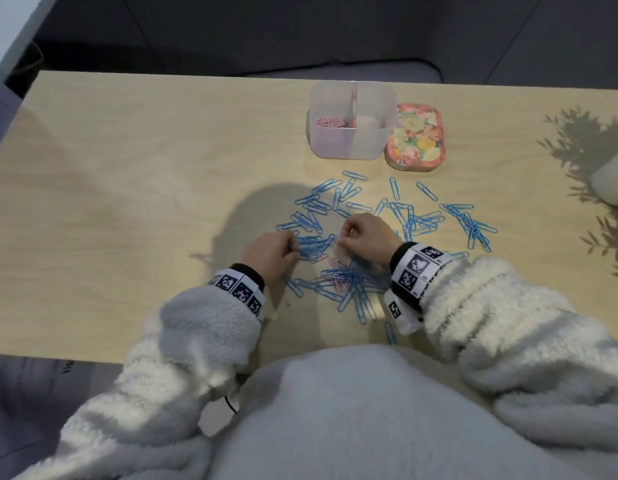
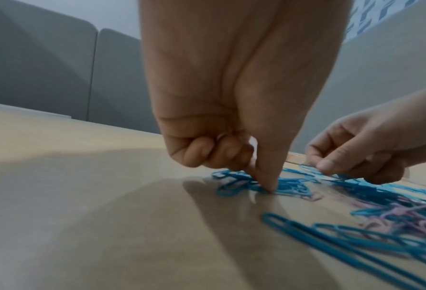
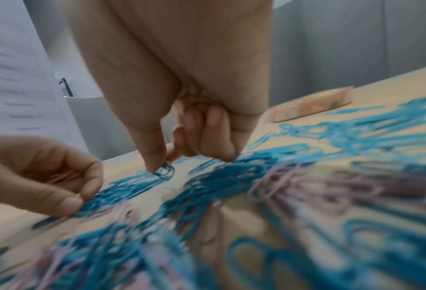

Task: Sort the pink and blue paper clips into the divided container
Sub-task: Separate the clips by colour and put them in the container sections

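Observation:
Blue paper clips (image 1: pixel 414 220) lie scattered over the wooden table (image 1: pixel 127 188), with a tangled pile of blue and a few pink clips (image 1: pixel 338 273) near me. The clear divided container (image 1: pixel 352 147) stands behind them; pink clips (image 1: pixel 330 122) fill its left compartment and the right one looks bare. My left hand (image 1: pixel 295 252) pinches a bunch of blue clips (image 1: pixel 316 244) on the table, thumb tip pressed down (image 2: pixel 269 186). My right hand (image 1: pixel 342 237) has its fingers curled, and thumb and index finger pinch a blue clip (image 3: pixel 165 171) lying on the table.
A floral lid (image 1: pixel 415 136) lies right of the container. A pale rounded object (image 1: pixel 612 181) with leafy shadows sits at the table's right edge. A grey sofa runs behind the table. My fleece sleeves (image 1: pixel 203 327) overhang the near edge.

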{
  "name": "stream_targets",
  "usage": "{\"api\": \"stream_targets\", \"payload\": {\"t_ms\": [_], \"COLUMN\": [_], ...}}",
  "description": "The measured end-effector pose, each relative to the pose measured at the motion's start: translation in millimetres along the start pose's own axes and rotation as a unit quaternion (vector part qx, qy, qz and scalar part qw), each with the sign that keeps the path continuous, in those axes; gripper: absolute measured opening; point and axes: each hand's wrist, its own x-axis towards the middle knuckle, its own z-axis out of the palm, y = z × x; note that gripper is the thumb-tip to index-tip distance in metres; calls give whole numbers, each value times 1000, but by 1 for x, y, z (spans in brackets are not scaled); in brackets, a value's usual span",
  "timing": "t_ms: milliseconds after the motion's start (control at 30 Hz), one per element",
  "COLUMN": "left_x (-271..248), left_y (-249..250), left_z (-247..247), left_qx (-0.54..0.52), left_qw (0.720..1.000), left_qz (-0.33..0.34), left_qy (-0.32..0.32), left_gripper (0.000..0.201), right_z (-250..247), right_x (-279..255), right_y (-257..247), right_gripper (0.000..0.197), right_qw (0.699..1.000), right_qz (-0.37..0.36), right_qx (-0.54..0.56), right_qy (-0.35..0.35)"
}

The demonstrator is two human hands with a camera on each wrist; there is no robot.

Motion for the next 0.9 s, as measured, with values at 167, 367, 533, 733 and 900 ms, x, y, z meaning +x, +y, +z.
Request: {"api": "stream_targets", "payload": {"t_ms": [167, 367, 533, 733, 900], "left_x": [0, -5, -7, -7, -11], "left_y": [2, 12, 17, 16, 22], "left_z": [-4, 12, 19, 18, 20], "left_qx": [11, 57, 77, 63, 71], "left_qw": [998, 989, 989, 992, 989], "left_qz": [66, 117, 112, 80, 114], "left_qy": [-12, -69, -63, -81, -54], "left_gripper": [9, 20, 18, 16, 22], "right_z": [-16, -4, 5, -9, -22], "right_x": [-10, -27, -35, -29, -25], "right_y": [13, -2, 2, 17, 26], "right_gripper": [15, 28, 16, 10, 19], "right_qw": [989, 964, 950, 991, 995], "right_qz": [35, 93, 58, 11, -58], "right_qx": [138, 224, 273, 133, -19], "right_qy": [-30, -108, -140, 1, 77]}}
